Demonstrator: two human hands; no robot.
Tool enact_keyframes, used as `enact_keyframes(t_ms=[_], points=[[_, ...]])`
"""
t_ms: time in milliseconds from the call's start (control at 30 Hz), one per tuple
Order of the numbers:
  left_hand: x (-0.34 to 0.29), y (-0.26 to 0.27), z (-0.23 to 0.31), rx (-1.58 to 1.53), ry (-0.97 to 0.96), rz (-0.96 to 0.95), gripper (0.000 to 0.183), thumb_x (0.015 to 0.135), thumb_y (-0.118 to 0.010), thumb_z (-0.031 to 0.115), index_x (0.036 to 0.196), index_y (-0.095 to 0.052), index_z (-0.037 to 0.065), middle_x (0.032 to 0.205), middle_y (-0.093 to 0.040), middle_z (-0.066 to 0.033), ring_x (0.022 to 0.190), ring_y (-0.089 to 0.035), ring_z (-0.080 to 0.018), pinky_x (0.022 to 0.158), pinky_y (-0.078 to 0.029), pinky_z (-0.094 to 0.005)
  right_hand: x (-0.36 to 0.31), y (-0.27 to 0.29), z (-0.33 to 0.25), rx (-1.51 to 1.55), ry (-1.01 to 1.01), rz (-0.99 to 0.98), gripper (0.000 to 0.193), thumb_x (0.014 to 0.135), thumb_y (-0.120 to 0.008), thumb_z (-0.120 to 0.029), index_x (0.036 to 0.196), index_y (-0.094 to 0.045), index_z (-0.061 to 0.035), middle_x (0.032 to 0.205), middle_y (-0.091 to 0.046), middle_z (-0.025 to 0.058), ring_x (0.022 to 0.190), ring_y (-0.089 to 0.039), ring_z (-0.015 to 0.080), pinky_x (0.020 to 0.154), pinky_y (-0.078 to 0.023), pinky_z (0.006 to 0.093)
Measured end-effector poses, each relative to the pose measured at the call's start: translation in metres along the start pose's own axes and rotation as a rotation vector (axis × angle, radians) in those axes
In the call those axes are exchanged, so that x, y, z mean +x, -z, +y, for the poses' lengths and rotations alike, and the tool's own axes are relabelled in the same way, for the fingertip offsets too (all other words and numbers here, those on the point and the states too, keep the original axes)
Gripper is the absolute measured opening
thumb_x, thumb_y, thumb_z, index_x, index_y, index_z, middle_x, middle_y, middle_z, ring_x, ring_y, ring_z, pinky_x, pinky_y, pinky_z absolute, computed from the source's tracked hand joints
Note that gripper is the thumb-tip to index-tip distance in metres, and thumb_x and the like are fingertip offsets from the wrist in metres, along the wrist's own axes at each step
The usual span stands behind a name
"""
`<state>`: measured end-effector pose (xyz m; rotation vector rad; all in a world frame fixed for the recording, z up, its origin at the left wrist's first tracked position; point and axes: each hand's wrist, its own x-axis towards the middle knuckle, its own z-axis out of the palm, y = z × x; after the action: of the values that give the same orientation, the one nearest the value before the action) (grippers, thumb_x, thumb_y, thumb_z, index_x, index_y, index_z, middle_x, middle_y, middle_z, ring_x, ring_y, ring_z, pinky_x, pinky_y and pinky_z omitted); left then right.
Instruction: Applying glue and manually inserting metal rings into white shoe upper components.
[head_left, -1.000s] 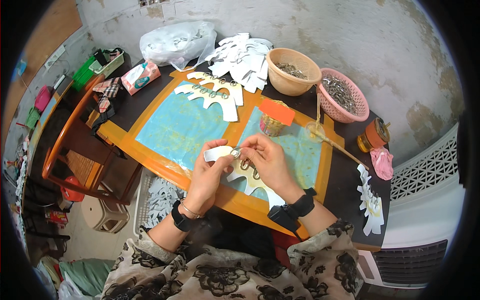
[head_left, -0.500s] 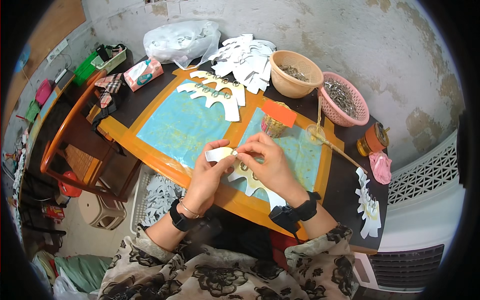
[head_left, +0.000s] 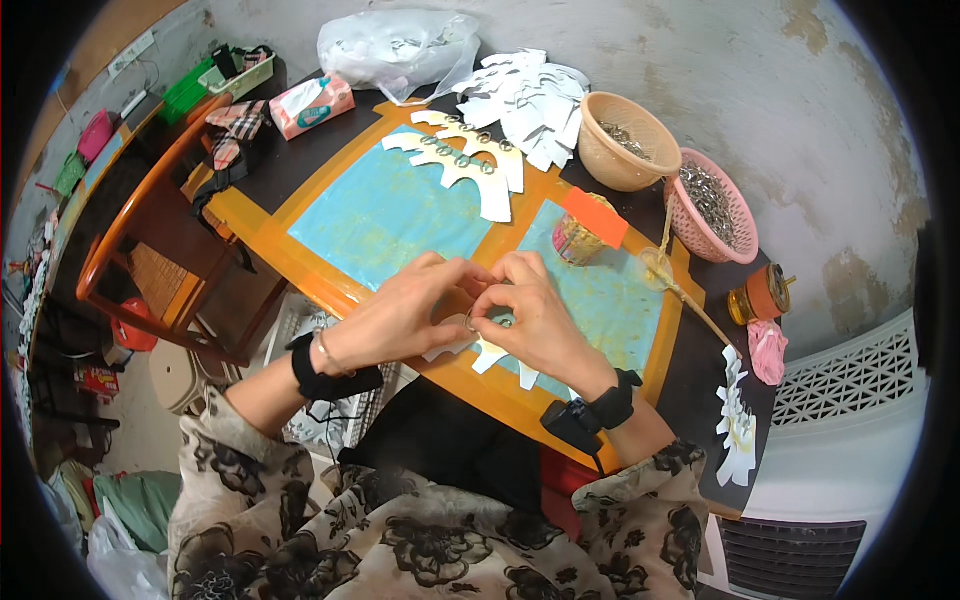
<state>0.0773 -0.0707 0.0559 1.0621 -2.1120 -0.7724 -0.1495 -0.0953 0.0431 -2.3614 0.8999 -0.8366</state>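
Both my hands meet over the near edge of the table, at a white scalloped piece (head_left: 488, 358) with yellowish glue and metal rings on it. My left hand (head_left: 405, 308) curves round the piece's left end, its thumb below and its fingers above. Thumb and forefinger of my right hand (head_left: 535, 318) pinch a small metal ring (head_left: 472, 324) beside my left thumb. My fingers hide much of the piece. Farther off, two finished-looking scalloped pieces (head_left: 490, 190) with rings lie on the blue sheet (head_left: 375, 225).
A tan basket (head_left: 610, 165) and a pink basket (head_left: 745, 215) hold metal parts. White cut pieces (head_left: 530, 100) are piled beside a plastic bag (head_left: 395, 50). A glue-smeared tub (head_left: 577, 240) with an orange flap, a stick (head_left: 700, 308) and an amber jar (head_left: 755, 295) stand at right.
My left hand has turned over the piece, its fingers now reaching across toward my right hand. The right hand stays pinched at the ring. The whole view has shifted slightly.
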Motion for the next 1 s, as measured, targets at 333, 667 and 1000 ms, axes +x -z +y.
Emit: enact_keyframes(t_ms=[333, 667, 1000], points=[[-0.013, -0.009, -0.014, -0.069, 0.029, 0.013, 0.039, 0.083, -0.081, 0.013, 0.119, -0.067, 0.011, 0.112, -0.068, -0.0065, 0.112, -0.058, -0.0292, 0.098, -0.046, -0.0409, 0.006, -0.002, -0.012, -0.255, 0.175, -0.020, 0.013, 0.075, -0.077, -0.004, 0.084, -0.067, -0.0057, 0.099, -0.055, 0.0079, 0.107, -0.054, 0.0309, 0.092, -0.047, 0.0445], [-0.023, -0.018, -0.024, 0.065, -0.078, 0.104, 0.024, 0.082, -0.082, 0.014, 0.106, -0.079, 0.013, 0.108, -0.074, 0.0016, 0.110, -0.058, -0.0252, 0.099, -0.044, -0.0415, 0.001, 0.002, -0.009, -0.308, 0.313, -0.063, 0.017, 0.075, -0.078, -0.006, 0.087, -0.067, -0.0062, 0.100, -0.058, 0.0071, 0.109, -0.059, 0.0289, 0.091, -0.048, 0.0441], [-0.029, -0.013, -0.026, 0.147, -0.262, 0.100, 0.027, 0.084, -0.081, 0.013, 0.111, -0.079, 0.014, 0.125, -0.073, -0.0007, 0.113, -0.061, -0.0275, 0.095, -0.049, -0.0434, 0.004, 0.015, -0.007, -0.098, 0.137, -0.116, 0.022, 0.075, -0.084, -0.005, 0.095, -0.075, -0.0091, 0.097, -0.061, 0.0047, 0.103, -0.062, 0.0288, 0.087, -0.048, 0.0409]])
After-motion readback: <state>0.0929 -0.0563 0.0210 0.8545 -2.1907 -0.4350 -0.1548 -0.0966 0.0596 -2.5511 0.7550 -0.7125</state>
